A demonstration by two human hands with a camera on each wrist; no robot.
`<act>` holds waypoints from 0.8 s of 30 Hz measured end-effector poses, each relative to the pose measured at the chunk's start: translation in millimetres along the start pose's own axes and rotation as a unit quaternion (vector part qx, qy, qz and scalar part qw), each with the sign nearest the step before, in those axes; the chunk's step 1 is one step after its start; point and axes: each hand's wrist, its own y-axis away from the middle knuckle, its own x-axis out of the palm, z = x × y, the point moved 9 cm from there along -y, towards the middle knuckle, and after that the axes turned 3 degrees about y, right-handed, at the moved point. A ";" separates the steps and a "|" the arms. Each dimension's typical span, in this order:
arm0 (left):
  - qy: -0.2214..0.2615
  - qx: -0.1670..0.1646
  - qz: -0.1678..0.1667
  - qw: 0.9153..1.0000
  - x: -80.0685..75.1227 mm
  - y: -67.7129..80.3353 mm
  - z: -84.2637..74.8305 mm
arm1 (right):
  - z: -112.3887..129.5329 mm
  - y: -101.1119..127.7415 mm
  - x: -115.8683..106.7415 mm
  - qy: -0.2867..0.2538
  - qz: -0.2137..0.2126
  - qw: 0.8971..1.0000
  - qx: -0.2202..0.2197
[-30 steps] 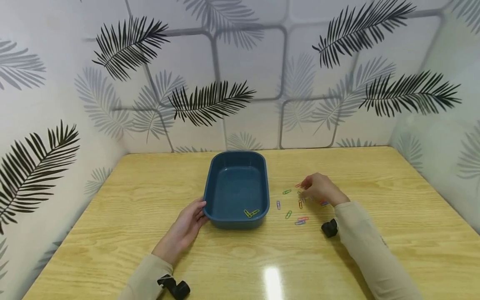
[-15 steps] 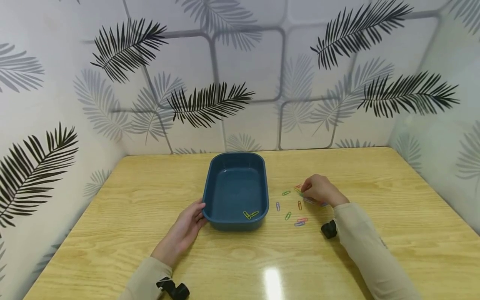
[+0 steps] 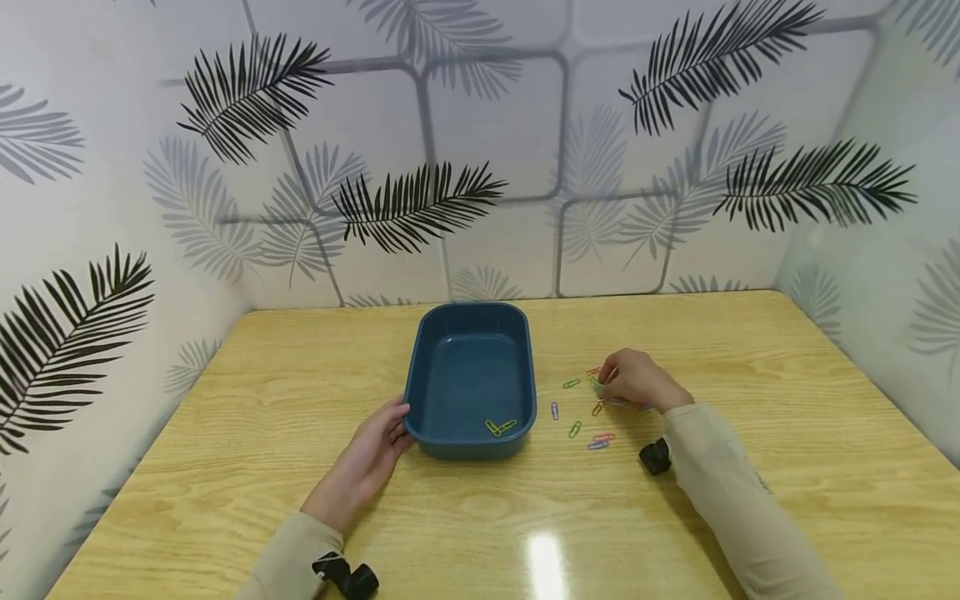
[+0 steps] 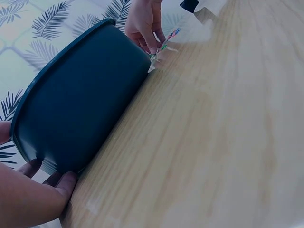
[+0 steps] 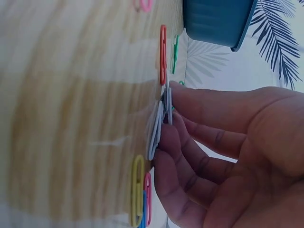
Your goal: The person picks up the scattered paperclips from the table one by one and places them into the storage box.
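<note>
Nearest us, our left hand (image 3: pixel 365 459) rests relaxed against the blue tray (image 3: pixel 471 329), steadying it on the wooden surface (image 3: pixel 750 350). Just beyond, our right hand (image 3: pixel 637 380) closes its grip on a white paper clip (image 5: pixel 157 127), pinched among the loose scattered clips (image 3: pixel 592 417) beside the tray.

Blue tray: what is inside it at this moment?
Inside the blue tray, two yellow paper clips lie near its front wall. The front wall hides a strip of floor just behind it.
</note>
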 end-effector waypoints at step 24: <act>-0.001 0.001 0.004 1.000 1.2 0.4 -1.8 | -5.6 -0.3 -11.7 -0.058 -0.042 0.997 0.019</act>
